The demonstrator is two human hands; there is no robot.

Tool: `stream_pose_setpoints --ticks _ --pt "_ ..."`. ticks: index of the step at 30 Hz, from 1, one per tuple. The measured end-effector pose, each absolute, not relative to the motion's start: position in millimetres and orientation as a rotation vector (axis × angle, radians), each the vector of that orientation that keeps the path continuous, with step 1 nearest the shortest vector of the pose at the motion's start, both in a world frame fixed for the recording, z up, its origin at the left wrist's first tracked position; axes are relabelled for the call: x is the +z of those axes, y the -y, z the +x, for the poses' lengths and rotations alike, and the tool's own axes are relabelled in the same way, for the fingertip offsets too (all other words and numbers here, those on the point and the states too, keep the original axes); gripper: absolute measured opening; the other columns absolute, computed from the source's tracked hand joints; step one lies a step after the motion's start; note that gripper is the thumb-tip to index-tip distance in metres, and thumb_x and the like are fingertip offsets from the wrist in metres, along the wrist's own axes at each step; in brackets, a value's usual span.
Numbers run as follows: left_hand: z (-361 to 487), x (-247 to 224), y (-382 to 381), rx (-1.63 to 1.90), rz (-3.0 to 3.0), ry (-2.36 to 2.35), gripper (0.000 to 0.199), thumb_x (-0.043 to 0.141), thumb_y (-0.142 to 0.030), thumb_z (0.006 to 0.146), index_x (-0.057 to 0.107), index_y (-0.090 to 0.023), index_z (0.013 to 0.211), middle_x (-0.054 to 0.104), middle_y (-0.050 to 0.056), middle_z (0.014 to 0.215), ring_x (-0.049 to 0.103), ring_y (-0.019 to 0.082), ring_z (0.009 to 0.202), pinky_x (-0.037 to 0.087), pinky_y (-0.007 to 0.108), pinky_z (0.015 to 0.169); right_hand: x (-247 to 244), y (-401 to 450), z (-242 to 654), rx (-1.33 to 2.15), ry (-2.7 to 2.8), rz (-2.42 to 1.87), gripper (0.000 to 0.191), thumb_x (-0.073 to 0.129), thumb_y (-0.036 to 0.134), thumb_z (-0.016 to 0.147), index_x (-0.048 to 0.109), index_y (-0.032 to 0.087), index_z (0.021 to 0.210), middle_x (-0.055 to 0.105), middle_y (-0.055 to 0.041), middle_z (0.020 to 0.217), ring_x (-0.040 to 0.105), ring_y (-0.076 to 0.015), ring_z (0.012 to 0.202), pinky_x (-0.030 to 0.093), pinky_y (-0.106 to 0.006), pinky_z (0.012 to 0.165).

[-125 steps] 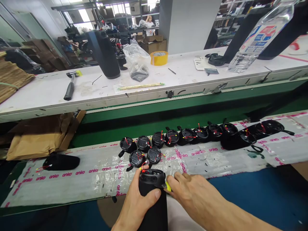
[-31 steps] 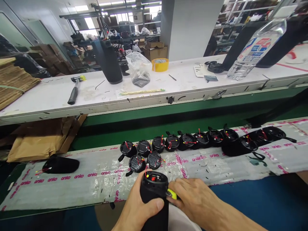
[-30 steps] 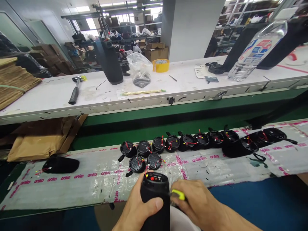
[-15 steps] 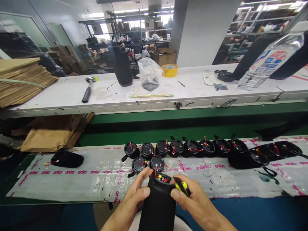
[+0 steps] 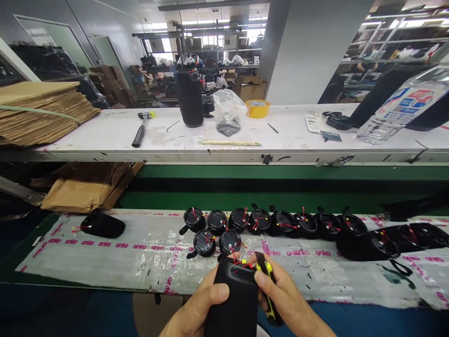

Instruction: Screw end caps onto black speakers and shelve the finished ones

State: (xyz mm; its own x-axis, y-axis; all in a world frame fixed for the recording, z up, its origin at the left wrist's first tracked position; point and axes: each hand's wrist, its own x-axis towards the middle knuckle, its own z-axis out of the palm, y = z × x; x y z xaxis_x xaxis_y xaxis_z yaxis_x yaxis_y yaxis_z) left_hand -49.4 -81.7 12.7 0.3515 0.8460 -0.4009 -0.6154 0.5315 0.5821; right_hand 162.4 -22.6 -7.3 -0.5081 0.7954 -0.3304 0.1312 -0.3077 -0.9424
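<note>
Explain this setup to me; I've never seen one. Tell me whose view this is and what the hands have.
There is no machine here: these are a person's two bare hands, filmed by a camera worn on the head, looking forward and down. The left hand holds a black cylinder; the right hand holds a yellow-and-black tool near its wired end. Ahead, more wired cylinders rest on a printed plastic sheet. Behind, a white shelf bears a hammer, tape roll and bottle.
</note>
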Motion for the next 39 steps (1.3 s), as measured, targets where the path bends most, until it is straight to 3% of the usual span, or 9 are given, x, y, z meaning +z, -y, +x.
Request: stream_pose_setpoints --ticks 3,7,13,22,26,31,34,39 --pt "-55.8 28.9 78.3 0.988 0.549 -0.930 0.085 0.086 -0.049 0.075 0.050 -0.025 0.148 0.077 0.009 0.118 0.072 0.032 0.105 0.053 0.040 0.093 13.8 31.1 171.5 1.421 1.727 -1.380 0.050 0.040 0.064 0.107 0.052 0.025 0.136 0.068 0.0002 0.083 0.065 -0.0178 0.069 0.050 -0.031 0.066" --pt "-55.7 39.0 77.6 1.008 0.708 -1.126 0.087 0.088 -0.052 0.071 0.047 -0.025 0.144 0.076 0.006 0.115 0.069 0.029 0.108 0.051 0.037 0.094 37.2 36.2 177.7 0.840 2.268 -1.150 0.027 0.037 0.045 0.113 0.058 0.028 0.119 0.073 0.0016 0.089 0.071 -0.0171 0.072 0.049 -0.031 0.063" --pt "-58.7 38.5 83.1 0.964 0.818 -1.224 0.095 0.085 -0.054 0.072 0.039 -0.025 0.150 0.073 0.008 0.130 0.065 0.035 0.123 0.042 0.045 0.111 40.7 33.0 164.4 0.194 2.675 -0.969 0.028 0.024 0.034 0.115 0.049 0.027 0.104 0.066 0.0037 0.076 0.071 -0.0204 0.058 0.034 -0.036 0.047" --pt "-55.6 43.2 85.5 0.958 0.863 -1.343 0.092 0.083 -0.056 0.070 0.042 -0.023 0.146 0.073 0.010 0.131 0.066 0.036 0.121 0.043 0.046 0.108 42.8 35.8 163.7 -0.007 2.805 -0.895 0.016 0.029 0.026 0.111 0.044 0.025 0.105 0.060 0.0027 0.075 0.066 -0.0208 0.054 0.024 -0.038 0.045" --pt "-46.9 49.1 87.5 0.991 0.881 -1.583 0.090 0.081 -0.053 0.068 0.046 -0.023 0.145 0.073 0.011 0.131 0.064 0.040 0.123 0.046 0.049 0.103 44.7 42.1 156.2 -0.047 2.831 -0.980 0.005 0.041 0.022 0.105 0.042 0.026 0.101 0.061 0.0029 0.071 0.064 -0.0211 0.048 0.017 -0.039 0.044" --pt "-35.5 58.3 86.5 0.975 0.853 -1.871 0.082 0.075 -0.039 0.065 0.052 -0.020 0.142 0.071 0.013 0.127 0.066 0.040 0.118 0.049 0.050 0.100 50.7 50.0 146.8 -0.052 2.921 -1.052 0.021 0.053 0.011 0.086 0.042 0.026 0.097 0.063 0.0003 0.071 0.063 -0.0225 0.047 0.010 -0.039 0.044" --pt "-32.8 60.8 85.0 0.955 0.872 -1.945 0.080 0.073 -0.035 0.062 0.054 -0.020 0.139 0.071 0.012 0.123 0.068 0.039 0.110 0.051 0.049 0.096 53.1 54.3 144.1 -0.020 2.915 -1.091 0.027 0.054 0.008 0.079 0.044 0.025 0.096 0.064 -0.0006 0.072 0.063 -0.0215 0.047 0.012 -0.038 0.044" --pt "-34.7 62.4 84.1 0.928 0.882 -1.977 0.078 0.075 -0.039 0.065 0.053 -0.021 0.137 0.070 0.011 0.122 0.066 0.038 0.111 0.049 0.049 0.100 48.3 62.1 137.4 -0.020 2.778 -1.227 0.021 0.054 0.010 0.084 0.047 0.023 0.099 0.062 -0.0007 0.071 0.060 -0.0169 0.047 0.021 -0.031 0.042"
